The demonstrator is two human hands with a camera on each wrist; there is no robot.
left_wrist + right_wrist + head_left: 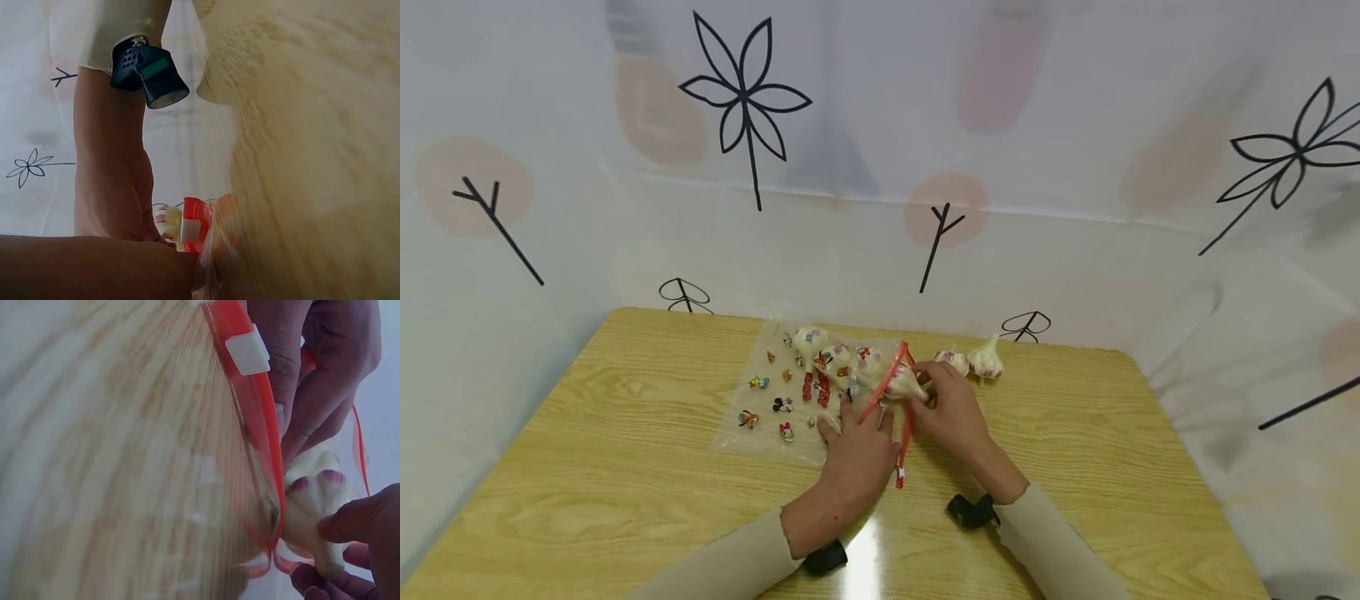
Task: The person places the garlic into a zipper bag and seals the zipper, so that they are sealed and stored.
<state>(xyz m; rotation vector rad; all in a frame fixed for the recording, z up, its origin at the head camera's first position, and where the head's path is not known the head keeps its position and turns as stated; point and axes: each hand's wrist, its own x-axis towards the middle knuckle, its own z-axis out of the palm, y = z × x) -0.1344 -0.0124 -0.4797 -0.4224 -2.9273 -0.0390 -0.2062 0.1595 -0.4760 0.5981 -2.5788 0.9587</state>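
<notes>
Two sleeves (pixel 730 567) enter at the near side, and a black device (pixel 972 511) sits at each wrist. Both forearms slant inward across the table (pixel 625 483), so the hands converge at the mouth of the bag.

Left hand (pixel 859 458): palm down, fingers spread apart against the bag (pixel 801 417) at its mouth. This placement probably steadies the film and keeps the opening from closing. Whether the thumb or any finger pinches the film cannot be told.

Red rim (pixel 881 392): its two strips stand apart beside the left hand, leaving a gap. The white slider (pixel 901 472) is at the near end, presumably parked there to leave the mouth free.

Right hand (pixel 953 415): reaches in from the right, wrist bent toward the mouth. Thumb and fingers pinch one bulb (pixel 904 383) of garlic near its stem. The stem points toward the hand and the rounded body toward the bag; this hold likely lets the wide part lead while the fingers remain outside.

The bag lies flat, its printed film covering further bulbs (pixel 811 343) along the far side. Two loose bulbs (pixel 987 360) rest beyond the right hand, within easy reach. Behind the table hangs a patterned backdrop (pixel 850 250).
</notes>
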